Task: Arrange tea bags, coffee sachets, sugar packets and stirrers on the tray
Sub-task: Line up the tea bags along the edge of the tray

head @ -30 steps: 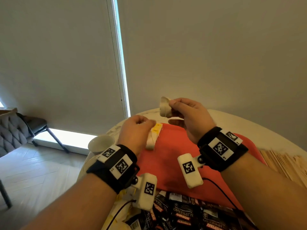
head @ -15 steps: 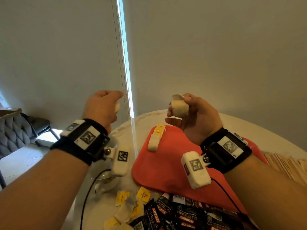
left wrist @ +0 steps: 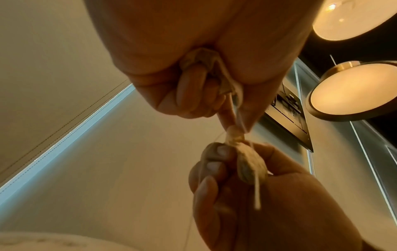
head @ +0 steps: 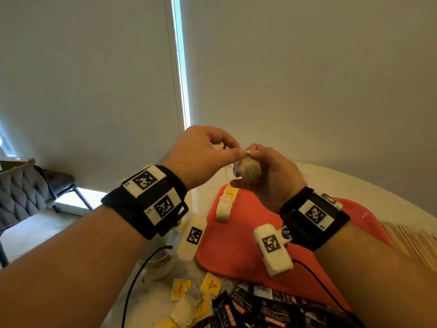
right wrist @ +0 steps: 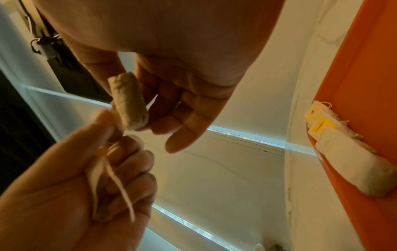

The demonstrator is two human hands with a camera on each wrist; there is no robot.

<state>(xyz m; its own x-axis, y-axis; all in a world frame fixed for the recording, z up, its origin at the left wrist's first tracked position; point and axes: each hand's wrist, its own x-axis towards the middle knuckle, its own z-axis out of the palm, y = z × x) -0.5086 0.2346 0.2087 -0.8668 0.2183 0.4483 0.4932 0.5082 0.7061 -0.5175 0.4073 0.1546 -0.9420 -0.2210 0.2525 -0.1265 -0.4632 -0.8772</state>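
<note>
Above red tray (head: 238,245), left hand (head: 201,157) and right hand (head: 267,178) each grip tea bags (head: 248,169).

Tea bag (head: 248,170) in my right hand (head: 272,178): beige, creased paper. Tray (head: 236,245): plain red-orange. Tea bags on tray (head: 224,204): off-white with yellow tags. Coffee sachets (head: 267,308): black, red-and-white lettering. My wristbands (head: 151,200): black, white panels with black square-code patterns. Table (head: 151,301): white. Stirrers (head: 411,242): pale wood.

Grey roller blinds (head: 82,79) with a daylight gap (head: 181,67); grey quilted chair (head: 21,190) on pale wood floor (head: 35,233); round ceiling lamps (left wrist: 352,88).
</note>
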